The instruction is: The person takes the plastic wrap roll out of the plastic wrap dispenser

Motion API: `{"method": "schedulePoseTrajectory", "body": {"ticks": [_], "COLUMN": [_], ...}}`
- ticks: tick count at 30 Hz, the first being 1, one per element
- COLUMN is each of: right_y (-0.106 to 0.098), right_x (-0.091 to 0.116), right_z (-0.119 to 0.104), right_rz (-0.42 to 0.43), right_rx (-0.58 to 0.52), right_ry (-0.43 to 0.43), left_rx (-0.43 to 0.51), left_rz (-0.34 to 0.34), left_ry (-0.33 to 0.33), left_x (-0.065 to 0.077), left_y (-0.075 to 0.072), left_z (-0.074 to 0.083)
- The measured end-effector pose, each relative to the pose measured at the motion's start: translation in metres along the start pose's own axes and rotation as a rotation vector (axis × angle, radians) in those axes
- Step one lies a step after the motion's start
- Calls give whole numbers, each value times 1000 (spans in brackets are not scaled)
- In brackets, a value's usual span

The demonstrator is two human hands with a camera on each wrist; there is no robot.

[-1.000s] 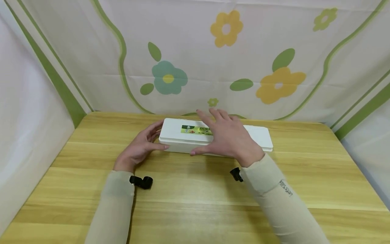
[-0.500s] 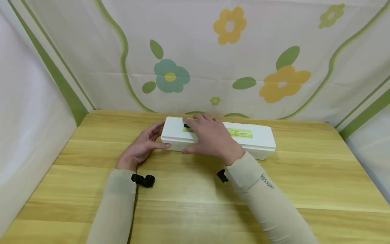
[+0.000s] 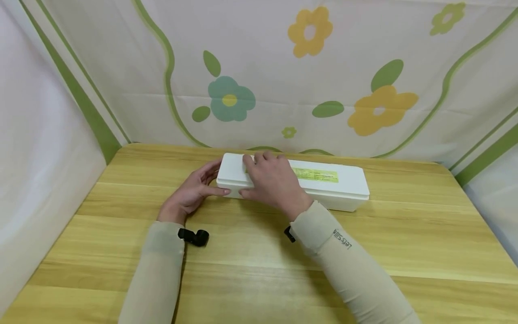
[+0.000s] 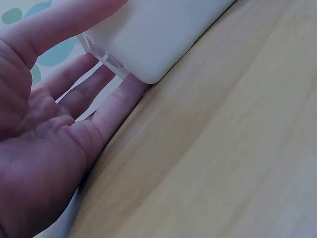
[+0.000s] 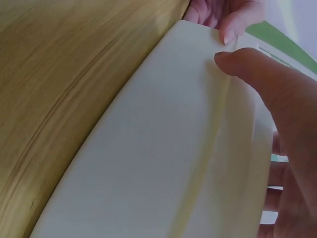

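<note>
A long white plastic box (image 3: 337,203) lies lengthwise near the table's back edge, its white lid (image 3: 350,180) on top with a yellow-green label (image 3: 317,175). My left hand (image 3: 189,194) grips its left end, thumb along the front and fingers behind; the left wrist view has the little finger low at the box's corner, by the tabletop. Over the left part of the lid lies my right hand (image 3: 277,182), thumb at the front and fingers reaching to the back edge. In the right wrist view, that thumb (image 5: 247,67) touches the front near the lid's rim. The hand covers part of the label.
The wooden table (image 3: 251,279) extends in front of the box and to both sides. A white curtain (image 3: 275,67) printed with flowers hangs right behind it, with more cloth at the left and right. Small black cameras (image 3: 196,237) are strapped to the wrists.
My right hand has moved left along the lid and come down onto it, uncovering the label's right part and the box's right end. The left hand keeps its place on the box. The head view shifts slightly.
</note>
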State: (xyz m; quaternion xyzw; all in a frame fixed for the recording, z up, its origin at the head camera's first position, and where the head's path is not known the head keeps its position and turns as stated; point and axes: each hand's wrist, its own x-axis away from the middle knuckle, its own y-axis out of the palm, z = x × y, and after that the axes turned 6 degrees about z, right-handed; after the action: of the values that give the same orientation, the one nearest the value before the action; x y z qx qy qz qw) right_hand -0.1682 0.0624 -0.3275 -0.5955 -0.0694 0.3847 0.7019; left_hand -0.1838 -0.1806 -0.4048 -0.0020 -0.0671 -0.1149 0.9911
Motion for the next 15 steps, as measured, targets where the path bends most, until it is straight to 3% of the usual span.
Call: {"method": "schedulePoseTrajectory", "body": {"ticks": [15], "right_y": [4], "right_x": [-6], "right_z": [-13], "right_rz": [-26], "right_rx": [159], "right_ry": [-69], "left_rx": [-4], "left_rz": [4], "left_ry": [-30], "left_x": [0], "left_y": [2], "left_z": [2]}}
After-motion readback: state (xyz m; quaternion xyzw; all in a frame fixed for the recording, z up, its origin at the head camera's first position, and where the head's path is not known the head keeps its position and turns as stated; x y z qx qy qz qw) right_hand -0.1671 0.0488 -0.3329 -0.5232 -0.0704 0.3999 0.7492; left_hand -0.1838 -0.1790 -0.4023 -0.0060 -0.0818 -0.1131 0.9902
